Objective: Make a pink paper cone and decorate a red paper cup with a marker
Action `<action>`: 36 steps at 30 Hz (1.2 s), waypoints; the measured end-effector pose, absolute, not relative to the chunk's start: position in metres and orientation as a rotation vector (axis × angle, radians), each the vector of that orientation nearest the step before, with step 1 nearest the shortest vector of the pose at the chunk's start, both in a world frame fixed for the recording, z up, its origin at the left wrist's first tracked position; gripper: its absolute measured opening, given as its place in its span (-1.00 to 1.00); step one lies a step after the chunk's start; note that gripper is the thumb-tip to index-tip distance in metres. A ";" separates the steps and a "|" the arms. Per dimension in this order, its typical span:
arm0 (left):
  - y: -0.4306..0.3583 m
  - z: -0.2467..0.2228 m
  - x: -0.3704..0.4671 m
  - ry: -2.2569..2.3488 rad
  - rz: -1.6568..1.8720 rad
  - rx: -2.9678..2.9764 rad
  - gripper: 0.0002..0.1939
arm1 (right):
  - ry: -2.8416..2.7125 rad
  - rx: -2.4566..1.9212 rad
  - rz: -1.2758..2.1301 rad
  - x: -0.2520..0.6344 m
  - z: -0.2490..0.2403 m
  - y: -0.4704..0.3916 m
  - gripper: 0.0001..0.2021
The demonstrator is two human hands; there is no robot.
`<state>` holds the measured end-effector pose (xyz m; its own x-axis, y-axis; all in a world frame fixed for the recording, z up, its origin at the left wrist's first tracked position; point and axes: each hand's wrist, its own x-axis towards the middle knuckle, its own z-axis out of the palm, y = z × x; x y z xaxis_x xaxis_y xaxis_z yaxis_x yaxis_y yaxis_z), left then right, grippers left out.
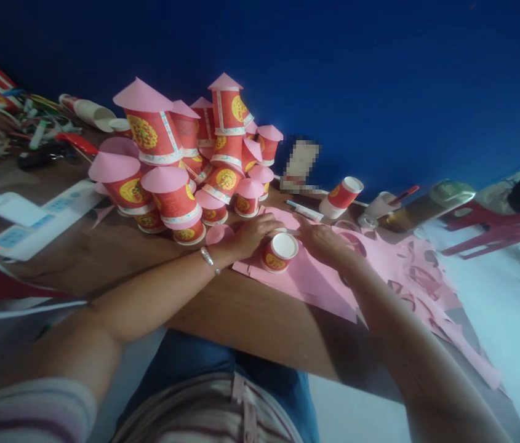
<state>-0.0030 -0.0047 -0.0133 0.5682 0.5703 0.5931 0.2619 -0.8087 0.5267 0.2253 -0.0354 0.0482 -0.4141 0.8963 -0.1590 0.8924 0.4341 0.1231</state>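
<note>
Left grip (255, 236), right grip (320, 242) look curled, can't tell on what. Paper cup's (274, 261) probably light, crushable; cradle its sides.

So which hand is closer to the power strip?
Left. The left hand is just right of the piled red cups, with the power strip on the pile's other side. The right hand is farther away, beyond the left one.

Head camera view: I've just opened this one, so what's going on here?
A person's left hand and right hand are close together, just beyond a red cup on pink paper. What the fingers hold is too blurred to tell. To the left stands a pile of cone-topped red cups.
</note>
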 end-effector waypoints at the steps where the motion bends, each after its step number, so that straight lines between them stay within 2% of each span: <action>1: -0.004 -0.014 -0.003 0.667 1.114 2.440 -0.74 | 2.487 1.559 0.008 0.224 0.050 -0.035 -0.40; 10: 0.000 -0.023 0.001 0.847 0.932 2.650 -0.66 | 2.628 1.755 -0.023 0.223 0.038 -0.025 -0.46; 17: 0.007 -0.039 0.005 1.022 1.071 2.552 -0.50 | 2.871 1.648 0.117 0.240 0.021 -0.004 -0.61; 22: 0.005 -0.043 0.007 1.038 1.124 2.586 -0.50 | 2.690 1.767 0.658 0.234 0.053 0.024 -0.49; 24: 0.004 -0.043 0.008 1.020 1.182 2.570 -0.48 | 2.575 1.756 0.777 0.232 0.068 0.041 -0.43; 30: -0.002 -0.031 0.004 0.944 1.314 2.510 -0.47 | 2.470 1.716 0.823 0.240 0.089 0.085 -0.40; 36: -0.007 -0.022 0.001 0.941 1.229 2.534 -0.42 | 2.449 1.667 0.767 0.246 0.092 0.105 -0.41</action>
<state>0.0006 -0.0069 -0.0219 0.4603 0.6081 0.6468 0.4659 -0.7857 0.4070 0.2463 0.1054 0.0918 -0.4041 0.8908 0.2078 0.8503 0.2821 0.4444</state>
